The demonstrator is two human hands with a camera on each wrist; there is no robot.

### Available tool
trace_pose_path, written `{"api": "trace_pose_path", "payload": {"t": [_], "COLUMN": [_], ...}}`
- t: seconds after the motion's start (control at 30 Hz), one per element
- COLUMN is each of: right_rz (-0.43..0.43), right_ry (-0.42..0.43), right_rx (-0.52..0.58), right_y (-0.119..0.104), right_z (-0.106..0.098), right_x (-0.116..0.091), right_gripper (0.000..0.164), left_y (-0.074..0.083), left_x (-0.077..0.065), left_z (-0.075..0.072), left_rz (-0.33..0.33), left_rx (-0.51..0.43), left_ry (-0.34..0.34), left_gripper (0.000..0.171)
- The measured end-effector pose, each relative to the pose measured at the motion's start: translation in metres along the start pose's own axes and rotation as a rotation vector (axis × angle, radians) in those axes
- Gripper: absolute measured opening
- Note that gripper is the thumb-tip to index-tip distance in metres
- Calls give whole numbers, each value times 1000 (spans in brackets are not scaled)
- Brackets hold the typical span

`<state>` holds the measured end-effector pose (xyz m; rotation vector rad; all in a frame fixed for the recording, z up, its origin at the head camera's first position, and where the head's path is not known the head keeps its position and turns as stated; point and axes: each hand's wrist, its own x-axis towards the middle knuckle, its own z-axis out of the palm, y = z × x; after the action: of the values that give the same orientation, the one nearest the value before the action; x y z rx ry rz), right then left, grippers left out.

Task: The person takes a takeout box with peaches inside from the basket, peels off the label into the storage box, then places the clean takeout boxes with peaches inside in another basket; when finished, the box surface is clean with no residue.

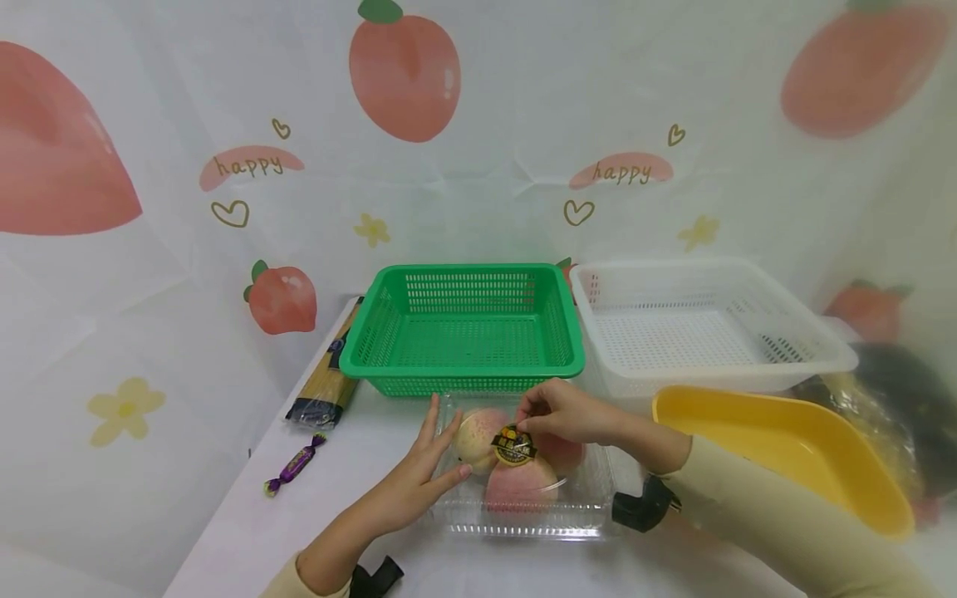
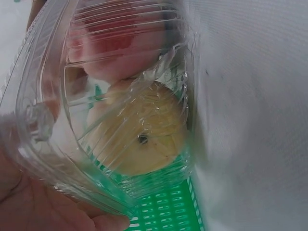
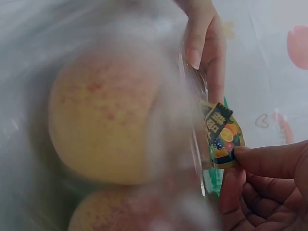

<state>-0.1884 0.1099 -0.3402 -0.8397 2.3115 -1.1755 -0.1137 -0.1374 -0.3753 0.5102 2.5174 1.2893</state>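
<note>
A clear plastic clamshell box point(image 1: 523, 525) stands on the table with its lid down over several peaches point(image 1: 521, 486). On the lid is a black and gold fruit label sticker point(image 1: 513, 446). My right hand point(image 1: 568, 413) pinches the sticker's edge between thumb and forefinger; in the right wrist view that label point(image 3: 223, 139) stands up from the lid where it is held. Fingers spread, my left hand point(image 1: 419, 482) rests along the left side of the box. Through the box wall, the left wrist view shows a yellowish peach point(image 2: 139, 139).
Behind the box stand a green basket point(image 1: 463, 372) and a white basket point(image 1: 718, 374). A yellow tray point(image 1: 785, 432) lies at the right, partly under the right sleeve. At the left are a purple-wrapped candy point(image 1: 295, 465) and a pack of dry noodles point(image 1: 326, 386).
</note>
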Motion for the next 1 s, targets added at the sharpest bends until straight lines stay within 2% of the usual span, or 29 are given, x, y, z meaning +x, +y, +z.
{"api": "trace_pose_path", "payload": {"t": [0.17, 0.4, 0.87, 1.0], "right_rz": [11, 81, 100, 104], "right_ry": [29, 97, 84, 108], "right_rx": [58, 140, 152, 129], "right_y": [5, 6, 12, 13], "right_z": [-4, -23, -29, -31], "right_x": [1, -3, -10, -14], "right_gripper": [11, 14, 16, 17], "left_y": [0, -1, 0, 0], "left_x": [1, 1, 1, 0], "left_z": [0, 0, 1, 1], "left_rz": [1, 4, 1, -4], "left_rx": [4, 15, 5, 3], "left_ry": [-3, -7, 3, 7], "left_gripper": [71, 72, 72, 72]}}
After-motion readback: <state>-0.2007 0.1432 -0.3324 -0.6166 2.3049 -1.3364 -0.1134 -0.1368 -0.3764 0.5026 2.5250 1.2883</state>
